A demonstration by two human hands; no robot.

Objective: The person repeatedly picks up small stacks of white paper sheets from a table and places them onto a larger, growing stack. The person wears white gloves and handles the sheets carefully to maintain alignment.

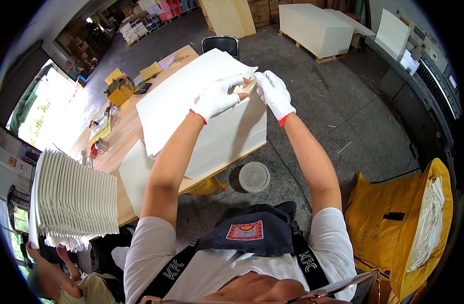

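A tall stack of large white paper sheets (191, 91) lies on the wooden table in front of me. My left hand (215, 99), in a white glove with red cuff and bare fingertips, rests over the stack near its right corner. Its thumb and forefinger are apart, pointing at the sheet edges. On the corner's right side is my right hand (275, 93), gloved likewise, its fingers bent together against the upper sheets' edges. The top sheet's far corner sticks up a little between the hands. The right fingertips are partly hidden by the glove and paper.
On the wooden table (128, 119) are a yellow box (120, 90), a red mug (95, 149) and a fanned paper stack (75, 195), with another person beside it. A round lidded bucket (254, 177), a yellow sack (394, 223) and a black chair (220, 45) stand around.
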